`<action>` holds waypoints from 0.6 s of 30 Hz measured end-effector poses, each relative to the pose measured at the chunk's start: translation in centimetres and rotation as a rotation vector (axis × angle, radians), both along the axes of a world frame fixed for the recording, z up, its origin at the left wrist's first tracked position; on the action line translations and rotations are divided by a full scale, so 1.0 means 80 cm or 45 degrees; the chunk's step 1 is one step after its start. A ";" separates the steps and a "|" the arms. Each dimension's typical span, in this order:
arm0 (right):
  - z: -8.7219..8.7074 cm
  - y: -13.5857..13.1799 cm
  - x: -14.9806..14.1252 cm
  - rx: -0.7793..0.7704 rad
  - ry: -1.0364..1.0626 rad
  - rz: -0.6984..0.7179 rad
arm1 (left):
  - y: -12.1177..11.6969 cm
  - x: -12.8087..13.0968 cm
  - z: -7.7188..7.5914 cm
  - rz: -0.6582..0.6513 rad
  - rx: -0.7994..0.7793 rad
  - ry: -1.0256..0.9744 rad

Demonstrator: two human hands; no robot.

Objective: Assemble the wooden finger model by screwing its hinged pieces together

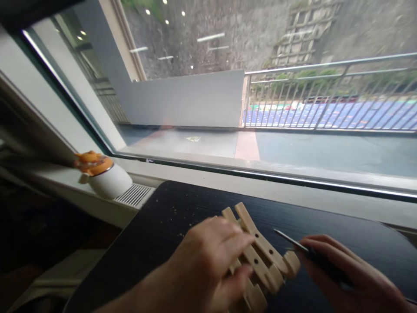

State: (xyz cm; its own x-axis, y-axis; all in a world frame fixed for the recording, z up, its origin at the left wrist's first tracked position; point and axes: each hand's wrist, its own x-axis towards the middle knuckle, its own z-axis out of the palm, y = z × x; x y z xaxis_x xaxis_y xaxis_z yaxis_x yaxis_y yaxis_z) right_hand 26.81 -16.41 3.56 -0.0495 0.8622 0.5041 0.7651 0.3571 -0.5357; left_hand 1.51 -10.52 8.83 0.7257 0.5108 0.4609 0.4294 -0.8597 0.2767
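Observation:
A light wooden piece made of several slats with dark round holes [260, 254] lies tilted over the black table. My left hand [208, 256] is closed around its left side, fingers across the slats and thumb below. To the right, my right hand [345, 269] grips a screwdriver [291, 240] with a dark handle. The metal shaft points up and left, its tip in the air beside the slats. Most of the handle is hidden by my fingers. The hand's near side is close to the wooden piece's right end.
The black table [195, 200] has small light crumbs scattered on its left part. A white mug-like container with an orange animal-shaped top [109, 178] stands on the sill near a vent grille [135, 194]. Beyond the table is a large window [208, 108].

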 end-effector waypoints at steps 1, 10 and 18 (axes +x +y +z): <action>0.008 0.008 -0.004 -0.043 -0.047 0.031 | 0.024 0.010 0.006 -0.053 -0.103 0.088; 0.031 0.027 -0.002 -0.224 -0.323 0.032 | 0.081 0.040 -0.013 0.171 -0.373 0.782; 0.003 0.007 -0.008 -0.273 -0.366 0.085 | 0.059 -0.015 -0.026 0.157 -0.736 0.667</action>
